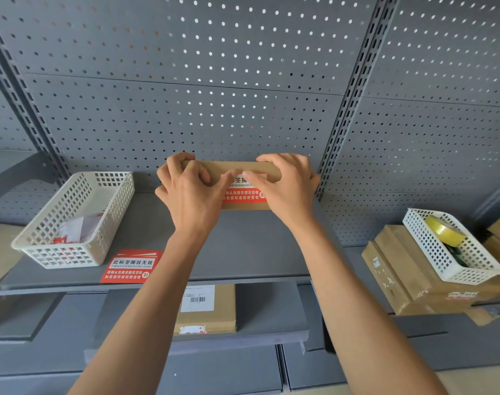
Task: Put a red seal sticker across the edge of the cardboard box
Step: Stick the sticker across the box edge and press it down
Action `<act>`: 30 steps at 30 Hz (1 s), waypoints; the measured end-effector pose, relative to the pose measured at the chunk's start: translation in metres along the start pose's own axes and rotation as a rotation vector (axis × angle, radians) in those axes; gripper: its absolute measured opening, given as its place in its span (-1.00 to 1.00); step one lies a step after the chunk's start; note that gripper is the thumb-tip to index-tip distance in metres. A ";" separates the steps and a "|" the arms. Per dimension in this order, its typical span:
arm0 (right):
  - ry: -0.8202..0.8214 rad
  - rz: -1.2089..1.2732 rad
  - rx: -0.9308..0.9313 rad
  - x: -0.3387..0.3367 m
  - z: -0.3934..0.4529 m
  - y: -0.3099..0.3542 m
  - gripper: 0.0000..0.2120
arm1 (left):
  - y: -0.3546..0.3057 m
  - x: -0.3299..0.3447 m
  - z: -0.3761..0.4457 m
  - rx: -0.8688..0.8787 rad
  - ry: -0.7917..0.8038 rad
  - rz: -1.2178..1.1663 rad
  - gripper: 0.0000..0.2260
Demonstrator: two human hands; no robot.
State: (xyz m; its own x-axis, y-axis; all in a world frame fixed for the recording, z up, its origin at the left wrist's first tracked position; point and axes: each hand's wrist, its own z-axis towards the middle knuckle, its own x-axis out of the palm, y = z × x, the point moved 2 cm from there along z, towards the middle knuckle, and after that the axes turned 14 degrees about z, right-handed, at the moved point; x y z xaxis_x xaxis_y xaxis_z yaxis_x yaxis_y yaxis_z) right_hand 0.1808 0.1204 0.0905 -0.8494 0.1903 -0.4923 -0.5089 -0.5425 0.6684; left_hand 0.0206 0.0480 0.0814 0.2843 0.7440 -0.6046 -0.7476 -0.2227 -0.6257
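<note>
Two hands meet on a cardboard box standing on the grey shelf against the pegboard; the left hand curls around the box's left end, fingers bent, thumb flat against the front; the right hand grips the right end, thumb pressing a red seal sticker that wraps over the top edge and down the front face; the thumbs nearly touch; the hands hide both box ends and part of the sticker's print.
</note>
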 end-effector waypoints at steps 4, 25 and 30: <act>0.010 0.056 -0.005 0.000 0.004 -0.006 -0.70 | 0.004 0.001 0.002 0.034 -0.004 -0.001 -0.54; 0.375 0.114 -0.045 -0.026 0.003 -0.013 -0.36 | 0.023 -0.011 0.006 0.210 0.254 -0.015 -0.62; 0.466 0.064 -0.055 -0.028 0.000 -0.014 -0.24 | 0.025 -0.013 0.004 0.232 0.278 -0.003 -0.55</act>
State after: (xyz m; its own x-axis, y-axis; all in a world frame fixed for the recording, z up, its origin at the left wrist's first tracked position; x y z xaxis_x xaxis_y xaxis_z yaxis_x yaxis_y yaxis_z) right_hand 0.2122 0.1228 0.0952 -0.7194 -0.2256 -0.6570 -0.4382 -0.5864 0.6812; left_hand -0.0041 0.0352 0.0750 0.4148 0.5378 -0.7339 -0.8540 -0.0482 -0.5180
